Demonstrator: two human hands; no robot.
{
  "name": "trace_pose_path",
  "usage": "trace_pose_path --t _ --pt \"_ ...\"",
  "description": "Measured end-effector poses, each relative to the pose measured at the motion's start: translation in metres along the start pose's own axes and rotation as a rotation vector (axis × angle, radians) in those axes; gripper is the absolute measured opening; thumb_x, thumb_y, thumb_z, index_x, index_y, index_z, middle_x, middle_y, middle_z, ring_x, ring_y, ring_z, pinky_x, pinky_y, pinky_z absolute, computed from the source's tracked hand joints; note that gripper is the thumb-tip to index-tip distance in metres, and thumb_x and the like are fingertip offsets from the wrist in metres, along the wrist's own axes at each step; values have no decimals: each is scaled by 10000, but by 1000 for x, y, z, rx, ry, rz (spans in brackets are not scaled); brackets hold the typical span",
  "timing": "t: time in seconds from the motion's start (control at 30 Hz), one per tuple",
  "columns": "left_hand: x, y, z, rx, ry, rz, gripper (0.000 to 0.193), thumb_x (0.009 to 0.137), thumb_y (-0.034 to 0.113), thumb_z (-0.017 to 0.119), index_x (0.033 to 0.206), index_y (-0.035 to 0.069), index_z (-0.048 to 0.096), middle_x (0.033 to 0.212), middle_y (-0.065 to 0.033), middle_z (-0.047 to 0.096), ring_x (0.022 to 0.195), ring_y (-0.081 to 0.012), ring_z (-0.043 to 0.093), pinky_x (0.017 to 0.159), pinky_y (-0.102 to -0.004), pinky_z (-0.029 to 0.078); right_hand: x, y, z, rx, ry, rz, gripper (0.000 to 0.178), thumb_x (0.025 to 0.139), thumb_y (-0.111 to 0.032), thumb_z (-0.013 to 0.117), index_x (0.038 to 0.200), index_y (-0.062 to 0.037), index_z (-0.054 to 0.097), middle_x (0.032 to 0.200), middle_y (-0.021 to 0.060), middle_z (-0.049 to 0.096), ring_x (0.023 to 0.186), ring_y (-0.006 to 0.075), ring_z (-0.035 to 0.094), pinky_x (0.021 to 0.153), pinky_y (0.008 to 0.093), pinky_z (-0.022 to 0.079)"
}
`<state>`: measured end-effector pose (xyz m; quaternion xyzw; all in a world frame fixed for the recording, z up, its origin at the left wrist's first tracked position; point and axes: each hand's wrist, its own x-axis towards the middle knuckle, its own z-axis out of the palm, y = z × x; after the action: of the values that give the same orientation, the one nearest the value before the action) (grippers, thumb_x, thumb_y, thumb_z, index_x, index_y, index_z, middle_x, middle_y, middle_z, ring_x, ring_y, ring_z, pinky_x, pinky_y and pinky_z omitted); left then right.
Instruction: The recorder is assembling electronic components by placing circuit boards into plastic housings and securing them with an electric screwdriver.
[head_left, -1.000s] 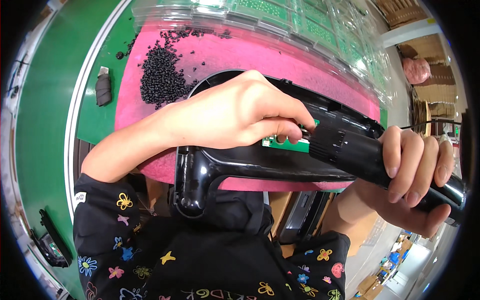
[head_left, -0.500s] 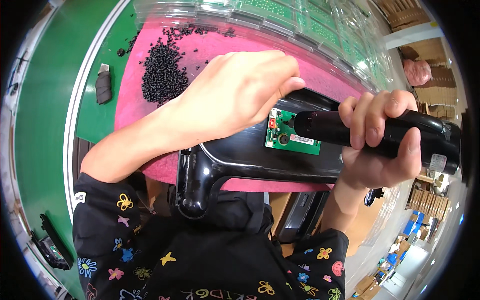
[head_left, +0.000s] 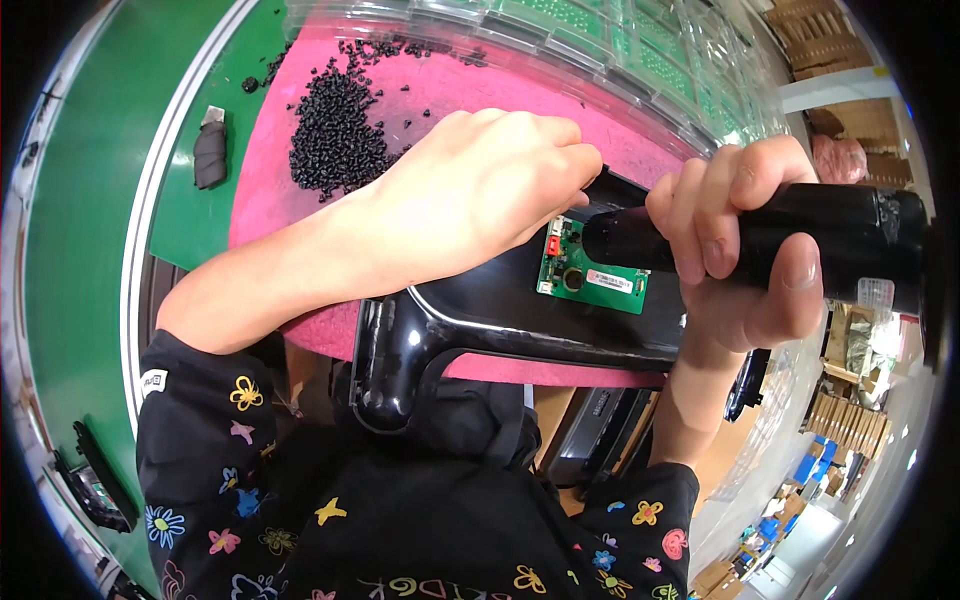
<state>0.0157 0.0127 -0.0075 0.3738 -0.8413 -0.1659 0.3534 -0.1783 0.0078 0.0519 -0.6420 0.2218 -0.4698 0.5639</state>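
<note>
My right hand (head_left: 740, 230) is wrapped round a thick black electric screwdriver (head_left: 855, 240), which slants down to the left. Its narrow end stands over a small green circuit board (head_left: 600, 292); the very tip is hard to make out. The board lies inside a glossy black plastic housing (head_left: 500, 315) with a rounded arm at its near left. Beside the board, at the housing's far edge, my left hand (head_left: 510, 175) is curled with its fingertips turned down. Whatever those fingers hold, if anything, is hidden.
A heap of small black screws (head_left: 335, 140) lies on the pink mat (head_left: 255, 215) at the far left. Stacked clear trays (head_left: 600, 50) with green boards stand behind. A dark wrapped bundle (head_left: 210, 155) rests on the green surface. Cartons (head_left: 850, 425) are at the right.
The screwdriver's rear end and my right hand have risen a little. My left hand remains curled near the board. The whole view has shifted slightly.
</note>
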Motion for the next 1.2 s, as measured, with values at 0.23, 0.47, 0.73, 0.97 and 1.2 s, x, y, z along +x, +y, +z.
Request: trace_pose_path --t 0.23,0.47,0.73,0.97,1.2 --pt "-1 -2 4 14 31 9 132 842 84 657 928 4 599 803 -138 589 750 -370 608 608 -439 477 12 9 -1 30 -138 -45 374 874 -410 623 997 -77 506 629 -42 465 478 71 391 544 251 332" --pt "1 -3 1 5 -45 10 142 826 127 675 892 13 621 797 -129 594 757 -366 613 616 -443 482 10 10 -7 50 -75 -31 371 881 -421 581 975 -68 520 626 -39 462 479 80 387 549 259 331" --pt "1 -8 9 -89 32 304 172 795 107 716 913 12 635 798 -105 611 756 -307 631 605 -407 496 -9 -28 -11 149 -16 -253 387 874 -444 601 1017 -89 548 683 -54 520 556 71 448 643 268 331" --pt "8 -5 3 -250 -2 305 158 805 66 715 913 2 619 767 -107 602 734 -298 622 622 -389 504 -26 -46 -4 272 173 -384 347 789 -373 680 930 -103 514 638 -60 510 517 61 445 638 249 340" --pt "8 -5 6 -361 -44 276 113 806 26 701 887 -4 629 768 -116 610 734 -314 629 617 -389 499 -29 -47 -1 261 144 -427 354 761 -359 695 925 -110 504 612 -69 513 497 47 472 615 230 355"
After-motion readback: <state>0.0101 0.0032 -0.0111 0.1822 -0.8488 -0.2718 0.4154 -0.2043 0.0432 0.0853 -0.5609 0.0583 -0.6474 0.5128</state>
